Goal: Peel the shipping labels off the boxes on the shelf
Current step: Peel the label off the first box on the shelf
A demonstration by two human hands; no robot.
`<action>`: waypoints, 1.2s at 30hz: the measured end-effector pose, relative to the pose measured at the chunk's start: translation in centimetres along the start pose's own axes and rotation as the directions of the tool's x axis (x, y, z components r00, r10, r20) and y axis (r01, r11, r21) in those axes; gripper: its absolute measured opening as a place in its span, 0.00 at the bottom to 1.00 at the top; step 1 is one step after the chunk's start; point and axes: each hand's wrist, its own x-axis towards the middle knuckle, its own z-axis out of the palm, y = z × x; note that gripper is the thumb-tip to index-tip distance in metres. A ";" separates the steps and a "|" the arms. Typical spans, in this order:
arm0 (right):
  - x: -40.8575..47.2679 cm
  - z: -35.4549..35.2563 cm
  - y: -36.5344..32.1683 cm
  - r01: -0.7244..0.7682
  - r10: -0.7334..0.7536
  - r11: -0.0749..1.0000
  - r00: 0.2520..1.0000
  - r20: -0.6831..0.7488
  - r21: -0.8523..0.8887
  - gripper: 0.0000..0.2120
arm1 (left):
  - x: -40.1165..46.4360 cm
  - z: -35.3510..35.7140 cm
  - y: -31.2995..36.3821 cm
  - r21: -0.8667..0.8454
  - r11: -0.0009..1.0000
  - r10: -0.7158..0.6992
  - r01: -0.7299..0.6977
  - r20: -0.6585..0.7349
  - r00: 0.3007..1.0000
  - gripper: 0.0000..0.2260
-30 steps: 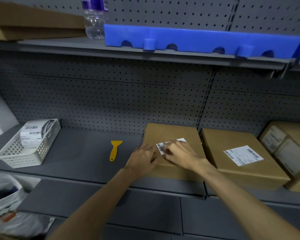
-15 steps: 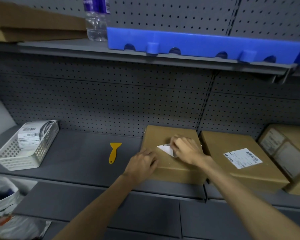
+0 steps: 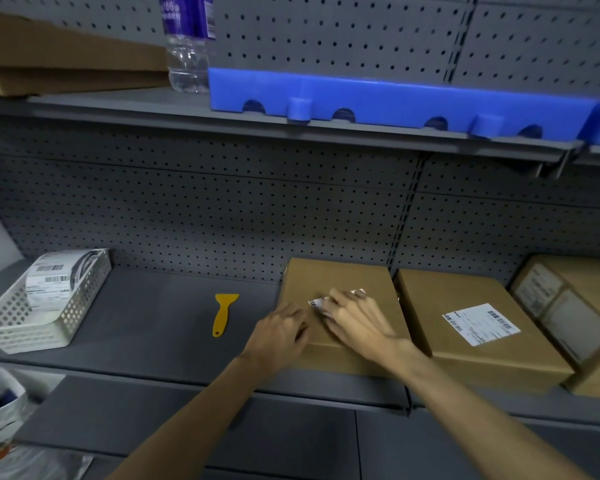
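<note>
A brown cardboard box [image 3: 340, 275] sits on the middle of the grey shelf [image 3: 153, 327]. Its white shipping label [image 3: 316, 302] lies on the lid, mostly hidden under my right hand [image 3: 355, 320]. Only a barcoded left end and a white far corner show. My right hand lies over the label with its fingers stretched out on it. My left hand [image 3: 280, 330] holds the box's front left corner with bent fingers. A second box [image 3: 465, 351] to the right carries a full label [image 3: 480, 323].
A yellow plastic scraper [image 3: 222, 313] lies on the shelf left of the box. A white perforated basket [image 3: 49, 320] with a label roll stands far left. More boxes [image 3: 568, 306] crowd the far right. The upper shelf holds a blue tray [image 3: 395, 102], a bottle and flat cardboard.
Half a second ago my right hand had a corner of the label lifted off the lid. Now the label lies down again under the hand. My left hand stays at the box corner.
</note>
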 end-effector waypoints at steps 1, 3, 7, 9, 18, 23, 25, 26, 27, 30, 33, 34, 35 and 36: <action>0.1 0.4 -0.2 -0.003 0.004 0.998 1.000 0.016 -0.064 0.06 | 0.0 0.0 0.0 0.005 1.000 0.001 -0.001 0.001 1.000 0.10; 0.1 1.0 -0.4 -0.017 0.019 0.993 1.000 0.012 -0.121 0.07 | 0.0 0.0 0.1 0.015 1.000 -0.002 0.002 0.004 1.000 0.10; -0.1 1.7 -0.6 -0.035 0.037 0.999 0.999 0.035 -0.036 0.07 | 0.1 -0.4 0.5 0.028 1.000 -0.012 0.012 -0.006 1.000 0.10; -0.1 1.6 -0.5 -0.058 0.057 0.998 0.998 0.012 0.022 0.06 | 0.2 -0.5 0.6 0.059 0.998 -0.012 0.011 0.010 1.000 0.11; 0.6 0.8 2.6 -0.185 0.190 0.970 0.982 -0.019 0.156 0.10 | 0.8 0.1 0.2 0.146 0.989 0.025 -0.030 0.033 0.999 0.14; 0.2 1.4 2.0 -0.217 0.218 0.949 0.976 0.023 0.228 0.11 | 0.9 0.6 0.6 0.273 0.958 0.090 -0.082 -0.018 0.996 0.20; 0.2 1.2 2.3 -0.214 0.209 0.948 0.977 0.044 0.237 0.08 | 0.9 0.7 0.7 0.288 0.953 0.111 -0.089 -0.061 0.992 0.24; 0.4 0.9 2.7 -0.216 0.209 0.950 0.976 0.054 0.226 0.06 | 0.9 0.8 0.6 0.291 0.953 0.113 -0.084 -0.084 0.990 0.24; 0.5 0.6 3.1 -0.223 0.217 0.950 0.975 0.053 0.217 0.05 | 0.9 0.9 0.6 0.288 0.954 0.112 -0.079 -0.100 0.989 0.25; 0.6 1.1 2.8 -0.283 0.285 0.925 0.958 0.029 0.252 0.05 | 0.8 1.3 0.5 0.290 0.955 0.098 -0.057 -0.128 0.987 0.26; 0.1 1.9 1.5 -0.305 0.313 0.909 0.950 0.018 0.284 0.08 | 0.8 1.5 0.7 0.312 0.949 0.087 -0.037 -0.149 0.985 0.25; -0.1 2.1 1.3 -0.280 0.290 0.919 0.957 0.006 0.277 0.10 | 0.8 1.6 0.7 0.314 0.949 0.086 -0.035 -0.151 0.985 0.24; -0.3 2.1 1.1 -0.250 0.261 0.931 0.965 -0.006 0.266 0.13 | 0.8 1.7 0.7 0.317 0.948 0.086 -0.035 -0.151 0.985 0.24; -0.5 2.1 1.0 -0.218 0.234 0.939 0.972 -0.028 0.266 0.13 | 0.8 1.9 0.6 0.320 0.947 0.085 -0.033 -0.150 0.985 0.23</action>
